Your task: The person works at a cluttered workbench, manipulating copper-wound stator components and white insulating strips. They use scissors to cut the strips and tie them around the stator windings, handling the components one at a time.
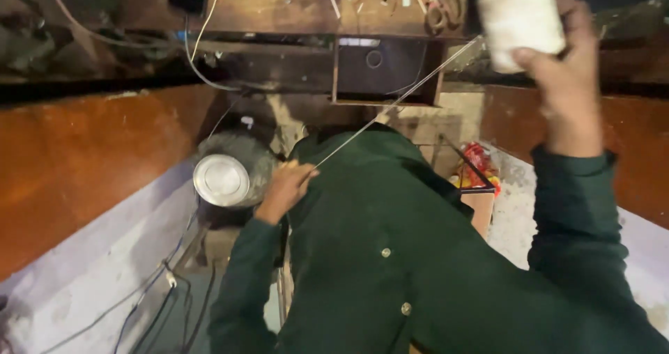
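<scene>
Your right hand [568,82] grips the white thread spool [519,23] raised high; your left hand [284,187] pinches its taut thread [390,106] between fingertips.

One white spool of thread [521,21], one taut strand [390,106], one round metal lid [221,180], two buttons [385,253] on the green coat [390,256], and perhaps three cables [139,305] on the floor.

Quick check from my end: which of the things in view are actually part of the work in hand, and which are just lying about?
In hand:
- white spool of thread, gripped by the right hand
- taut thread, pinched by the left hand

Lying about:
- round metal lid
- red packet
- white cable
- floor wires
- scraps on the wooden bench
</scene>
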{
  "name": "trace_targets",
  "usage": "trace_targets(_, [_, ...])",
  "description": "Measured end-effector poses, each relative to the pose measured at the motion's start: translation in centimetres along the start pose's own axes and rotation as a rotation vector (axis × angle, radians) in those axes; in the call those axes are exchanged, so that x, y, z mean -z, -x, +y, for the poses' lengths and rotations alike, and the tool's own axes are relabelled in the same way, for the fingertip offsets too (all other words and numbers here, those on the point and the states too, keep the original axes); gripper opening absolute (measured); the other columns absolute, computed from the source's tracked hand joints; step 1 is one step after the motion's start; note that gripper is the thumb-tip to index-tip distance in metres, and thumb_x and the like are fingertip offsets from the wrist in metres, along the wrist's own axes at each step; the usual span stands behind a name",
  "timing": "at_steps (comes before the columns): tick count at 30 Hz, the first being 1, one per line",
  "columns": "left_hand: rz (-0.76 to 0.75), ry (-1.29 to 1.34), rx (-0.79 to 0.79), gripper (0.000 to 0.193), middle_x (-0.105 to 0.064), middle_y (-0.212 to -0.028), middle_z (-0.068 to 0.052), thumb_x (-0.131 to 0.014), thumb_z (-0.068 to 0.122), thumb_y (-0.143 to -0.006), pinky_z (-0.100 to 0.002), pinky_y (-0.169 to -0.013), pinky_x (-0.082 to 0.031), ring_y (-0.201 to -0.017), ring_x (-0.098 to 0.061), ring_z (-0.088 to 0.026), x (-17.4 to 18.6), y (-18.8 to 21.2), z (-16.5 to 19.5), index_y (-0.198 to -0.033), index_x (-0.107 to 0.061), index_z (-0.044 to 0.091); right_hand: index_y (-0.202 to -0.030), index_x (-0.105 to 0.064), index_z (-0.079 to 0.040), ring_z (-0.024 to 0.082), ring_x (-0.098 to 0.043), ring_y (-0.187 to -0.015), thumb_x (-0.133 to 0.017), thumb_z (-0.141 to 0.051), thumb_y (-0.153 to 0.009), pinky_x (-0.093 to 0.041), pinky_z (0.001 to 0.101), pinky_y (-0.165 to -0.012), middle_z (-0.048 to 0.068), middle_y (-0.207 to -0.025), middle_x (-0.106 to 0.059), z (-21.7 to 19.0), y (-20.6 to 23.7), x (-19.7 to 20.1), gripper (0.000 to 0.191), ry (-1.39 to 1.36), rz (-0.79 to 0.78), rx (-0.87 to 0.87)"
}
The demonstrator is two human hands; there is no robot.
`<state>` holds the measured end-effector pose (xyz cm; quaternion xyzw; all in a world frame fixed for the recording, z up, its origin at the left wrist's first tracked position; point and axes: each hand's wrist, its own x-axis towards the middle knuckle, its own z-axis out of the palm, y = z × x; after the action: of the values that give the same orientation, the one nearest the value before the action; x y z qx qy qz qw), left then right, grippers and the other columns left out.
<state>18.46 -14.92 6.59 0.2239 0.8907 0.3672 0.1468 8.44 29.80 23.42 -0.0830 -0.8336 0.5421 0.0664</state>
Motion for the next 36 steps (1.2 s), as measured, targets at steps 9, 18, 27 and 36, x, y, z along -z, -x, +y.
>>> trace_targets(9, [0.717, 0.047, 0.033, 0.01, -0.072, -0.099, -0.018, -0.063, 0.003, -0.103, -0.047, -0.084, -0.055, -0.086, -0.068, -0.036, 10.9, -7.8, 0.5, -0.107, -0.07, -0.002, -0.132, -0.063, -0.005, 0.032, -0.063, -0.124, -0.087, -0.017, -0.062, -0.047, 0.0446, -0.105, 0.016, -0.136, -0.065, 1.4, 1.3, -6.0, 0.075, -0.023, -1.26, 0.1])
trace_targets(18, [0.078, 0.158, -0.249, 0.008, -0.065, -0.073, -0.015, -0.067, 0.021, -0.094, -0.052, -0.064, -0.05, -0.07, -0.065, -0.038, -2.2, -8.2, 5.0, -0.095, -0.071, 0.014, -0.138, -0.06, -0.01, 0.03, -0.063, -0.125, -0.087, -0.023, -0.077, -0.049, 0.0495, -0.111, 0.013, -0.136, -0.064, 7.1, -1.0, -8.5, 0.069, -0.296, -0.306, -0.014])
trace_targets(27, [0.12, 0.131, -0.255, 0.008, -0.068, -0.078, -0.014, -0.065, 0.014, -0.087, -0.051, -0.064, -0.052, -0.073, -0.067, -0.038, -1.8, -12.1, 7.5, -0.095, -0.068, 0.014, -0.137, -0.061, -0.006, 0.024, -0.064, -0.122, -0.087, -0.024, -0.072, -0.048, 0.0408, -0.106, 0.011, -0.131, -0.066, 10.4, 2.9, -11.5, 0.073, -0.911, -0.537, -0.417])
trace_targets(36, [0.075, 0.509, 0.062, 0.018, -0.068, -0.088, -0.02, -0.056, 0.019, -0.098, -0.048, -0.069, -0.054, -0.082, -0.068, -0.041, -5.9, -11.6, 3.0, -0.107, -0.066, 0.007, -0.142, -0.056, 0.0, 0.025, -0.065, -0.115, -0.079, -0.015, -0.08, -0.056, 0.0357, -0.093, 0.011, -0.128, -0.067, 13.7, 2.4, -12.8, 0.067, -0.74, -0.64, -0.557])
